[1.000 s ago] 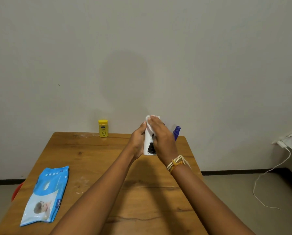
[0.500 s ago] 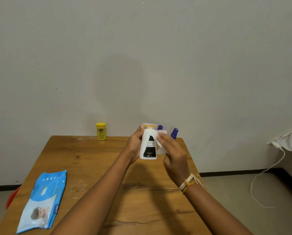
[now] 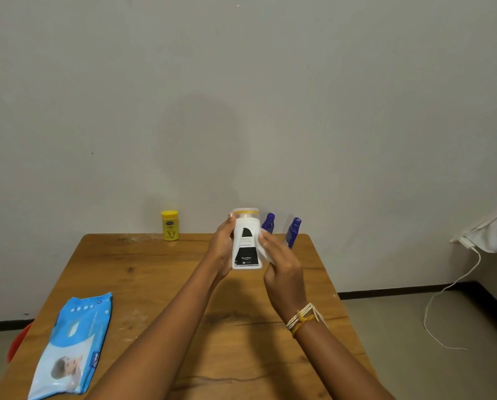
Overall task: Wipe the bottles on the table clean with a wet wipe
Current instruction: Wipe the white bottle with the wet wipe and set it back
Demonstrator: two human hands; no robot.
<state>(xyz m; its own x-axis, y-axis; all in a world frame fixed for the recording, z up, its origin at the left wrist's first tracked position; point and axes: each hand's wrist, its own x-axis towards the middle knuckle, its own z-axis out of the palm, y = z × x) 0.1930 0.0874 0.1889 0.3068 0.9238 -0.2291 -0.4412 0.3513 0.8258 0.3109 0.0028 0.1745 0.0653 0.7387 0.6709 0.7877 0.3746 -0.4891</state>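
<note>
Wooden table (image 3: 155,284) against a plain wall, head view only. I see the left hand (image 3: 222,249) gripping the white bottle (image 3: 246,243) upright above the far half of the table, fingers curled round its left side. Right hand (image 3: 283,269) presses a wet wipe (image 3: 263,251) against the bottle's right side, fingers bent over the wipe (mostly hidden). Two blue bottles (image 3: 293,230) stand just behind, yellow bottle (image 3: 170,225) at far edge, wipes pack (image 3: 71,346) near left.
</note>
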